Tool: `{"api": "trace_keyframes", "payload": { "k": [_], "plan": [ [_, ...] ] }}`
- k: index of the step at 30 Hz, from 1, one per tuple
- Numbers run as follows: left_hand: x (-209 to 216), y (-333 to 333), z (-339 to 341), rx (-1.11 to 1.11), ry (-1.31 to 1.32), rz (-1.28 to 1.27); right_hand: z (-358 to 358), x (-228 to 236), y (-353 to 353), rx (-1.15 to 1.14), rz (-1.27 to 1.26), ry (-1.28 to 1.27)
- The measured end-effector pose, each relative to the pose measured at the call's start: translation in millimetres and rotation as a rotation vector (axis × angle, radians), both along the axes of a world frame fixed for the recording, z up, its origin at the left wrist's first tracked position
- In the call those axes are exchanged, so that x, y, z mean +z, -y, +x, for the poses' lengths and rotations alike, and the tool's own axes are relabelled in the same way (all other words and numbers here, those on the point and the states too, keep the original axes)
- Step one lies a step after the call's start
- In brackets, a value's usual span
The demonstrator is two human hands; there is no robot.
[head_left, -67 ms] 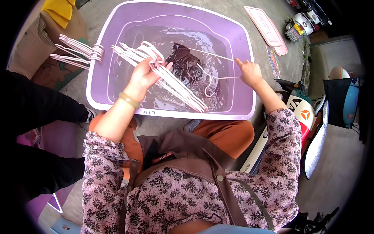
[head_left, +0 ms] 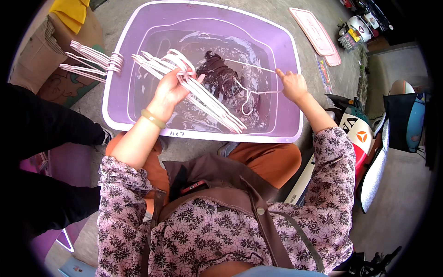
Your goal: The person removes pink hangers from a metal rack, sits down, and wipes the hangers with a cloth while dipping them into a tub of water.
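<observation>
Over a purple plastic tub (head_left: 277, 39) of water, my left hand (head_left: 171, 92) is closed round a bundle of white clothes hangers (head_left: 217, 108). At the tub's right side my right hand (head_left: 293, 87) grips one end of a single white clothes hanger (head_left: 254, 65). Its index finger lies along the upper bar, and the hook points toward me over the water. The other end of that hanger runs into a dark brown wet cloth (head_left: 221, 76), bunched in the middle of the tub. How the cloth sits on the hanger is hidden in its folds.
More white hangers (head_left: 90, 60) hang over the tub's left rim, near a cardboard box (head_left: 34, 51) with a yellow cloth (head_left: 71, 16). A person's dark-trousered leg (head_left: 55, 117) is at the left. Pink lids (head_left: 314, 32) lie beyond the tub; a scooter (head_left: 357, 131) stands at the right.
My right hand has shifted slightly left, carrying its hanger with it. The cloth and water have stirred a little; my left hand and its hangers stay in place.
</observation>
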State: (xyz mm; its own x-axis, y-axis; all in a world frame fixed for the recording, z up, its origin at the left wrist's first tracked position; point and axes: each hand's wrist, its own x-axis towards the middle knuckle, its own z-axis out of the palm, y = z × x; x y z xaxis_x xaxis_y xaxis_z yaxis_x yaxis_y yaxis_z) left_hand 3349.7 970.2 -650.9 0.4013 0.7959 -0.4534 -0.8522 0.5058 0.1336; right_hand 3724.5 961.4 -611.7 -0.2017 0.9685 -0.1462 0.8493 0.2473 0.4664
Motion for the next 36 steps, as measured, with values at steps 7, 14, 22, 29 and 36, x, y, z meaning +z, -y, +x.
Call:
{"api": "trace_keyframes", "payload": {
  "k": [7,14,22,29,36],
  "plan": [
    [-2,0,-1,-0.02,0.043,0.017,-29,-36,-26,-0.05,0.073,-0.06],
    [0,0,-2,-0.022,0.034,0.007,2,-1,-25,-0.046,0.118,-0.116],
    [-2,3,-1,-0.021,0.006,0.013,-16,-23,-12,0.005,0.071,0.004],
    [3,2,-3,-0.03,-0.011,-0.007,-24,-22,-23,-0.076,0.115,-0.078],
    [3,2,1,-0.024,-0.083,0.01,-21,-31,-43,-0.082,0.104,-0.083]
  ]
}}
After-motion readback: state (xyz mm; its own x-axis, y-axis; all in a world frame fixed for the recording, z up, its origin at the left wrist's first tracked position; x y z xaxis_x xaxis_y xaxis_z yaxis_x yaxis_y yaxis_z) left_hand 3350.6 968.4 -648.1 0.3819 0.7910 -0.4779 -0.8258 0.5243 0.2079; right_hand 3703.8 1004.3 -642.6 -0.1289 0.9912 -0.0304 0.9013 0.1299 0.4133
